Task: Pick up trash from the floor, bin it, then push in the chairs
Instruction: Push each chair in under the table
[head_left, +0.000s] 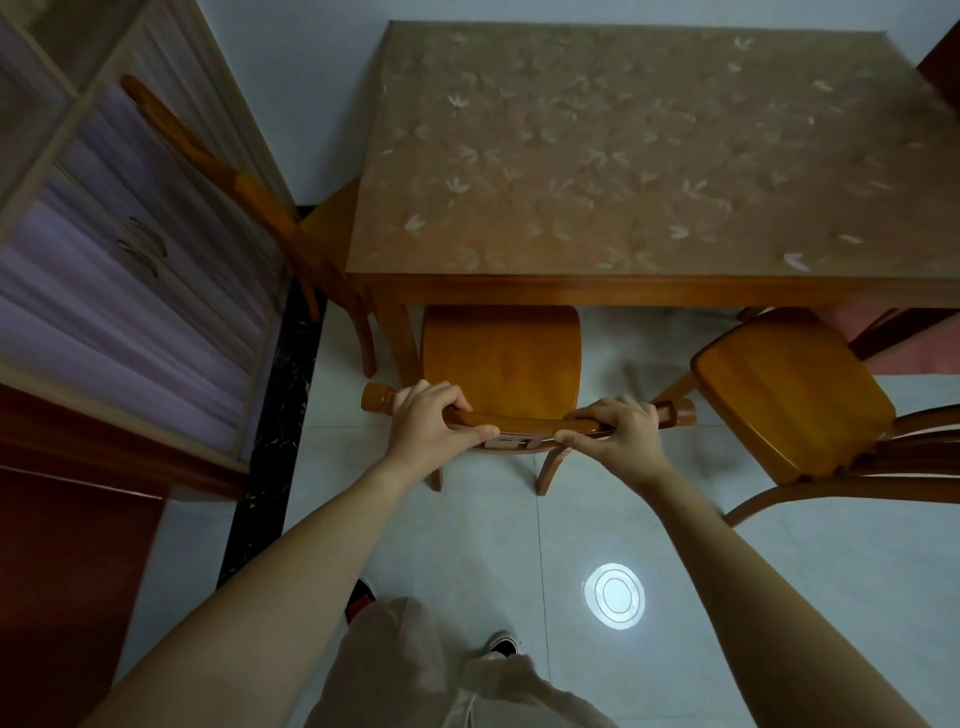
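Trousered legs (415, 670) stand behind the chair (501, 353), its top rail (519, 422) crosswise, left hand (431, 423) and right hand (621, 434) fingers (447, 400) clamped on it, seat mostly short of the desk (623, 156)'s near edge ahead.

The right chair (795, 384) runs out of view at the edge; the table (623, 291) hides the seat front of the middle chair (501, 358); its label (519, 442) is unreadable.

Open floor (631, 358) separates middle chair (501, 358) from right chair (789, 384).
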